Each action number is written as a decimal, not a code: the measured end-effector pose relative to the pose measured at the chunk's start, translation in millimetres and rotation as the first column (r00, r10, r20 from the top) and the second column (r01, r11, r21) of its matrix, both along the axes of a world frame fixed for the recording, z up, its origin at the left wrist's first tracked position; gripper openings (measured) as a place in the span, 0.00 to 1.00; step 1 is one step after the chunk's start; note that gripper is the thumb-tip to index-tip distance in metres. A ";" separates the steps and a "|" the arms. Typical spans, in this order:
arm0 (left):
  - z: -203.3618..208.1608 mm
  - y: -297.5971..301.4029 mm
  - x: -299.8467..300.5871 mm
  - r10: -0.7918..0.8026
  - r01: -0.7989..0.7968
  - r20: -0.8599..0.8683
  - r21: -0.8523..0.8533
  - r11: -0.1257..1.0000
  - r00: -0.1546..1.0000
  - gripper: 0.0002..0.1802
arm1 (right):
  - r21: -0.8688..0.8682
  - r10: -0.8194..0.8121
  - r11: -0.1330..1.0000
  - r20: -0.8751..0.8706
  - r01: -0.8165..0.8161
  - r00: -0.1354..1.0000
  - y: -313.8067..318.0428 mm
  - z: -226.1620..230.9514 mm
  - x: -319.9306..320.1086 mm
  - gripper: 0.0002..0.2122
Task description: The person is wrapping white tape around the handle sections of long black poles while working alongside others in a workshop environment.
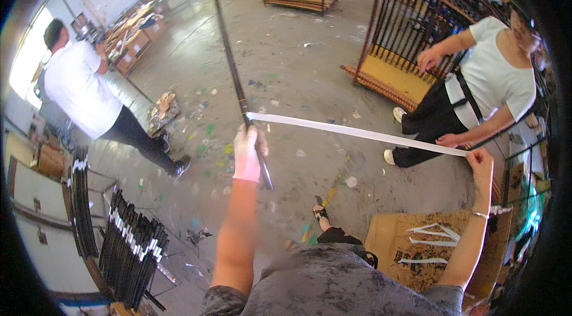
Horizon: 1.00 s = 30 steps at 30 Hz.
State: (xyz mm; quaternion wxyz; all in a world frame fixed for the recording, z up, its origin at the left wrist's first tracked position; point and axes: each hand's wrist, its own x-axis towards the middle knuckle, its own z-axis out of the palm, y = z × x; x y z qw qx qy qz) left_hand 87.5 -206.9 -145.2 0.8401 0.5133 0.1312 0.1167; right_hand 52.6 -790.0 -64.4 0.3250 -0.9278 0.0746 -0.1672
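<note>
My left hand, in a whitish glove, is closed around a long thin black rod near its thick lower end. The rod stands steeply, its upper part running out at the top of the view. From just above that hand a white strip, like tape, stretches taut across to the right. My bare right hand pinches the strip's far end between its fingertips. One end of the strip touches the rod; whether it sticks there I cannot tell.
Wooden board with loose white strips at lower right. Bundled black rods stand at lower left. A rod rack is at far right. One person stands close to the strip; another is at left. Scraps litter the floor.
</note>
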 end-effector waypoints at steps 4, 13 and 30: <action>-48.8 12.7 22.8 0.087 -0.076 -0.092 0.112 0.991 0.992 0.06 | 0.044 0.053 0.998 -0.019 -0.052 0.998 27.5 1.1 -13.3 0.06; -134.1 -35.1 75.8 0.070 -0.165 -0.422 -0.192 0.967 0.904 0.15 | -0.298 -0.314 0.917 -0.130 0.265 0.940 -1.0 -27.2 -145.7 0.09; -47.1 -392.7 213.0 -0.547 -0.044 -0.449 -0.799 0.599 0.707 0.12 | -0.589 -0.734 0.572 -0.058 0.571 0.676 -30.9 -40.7 -232.6 0.11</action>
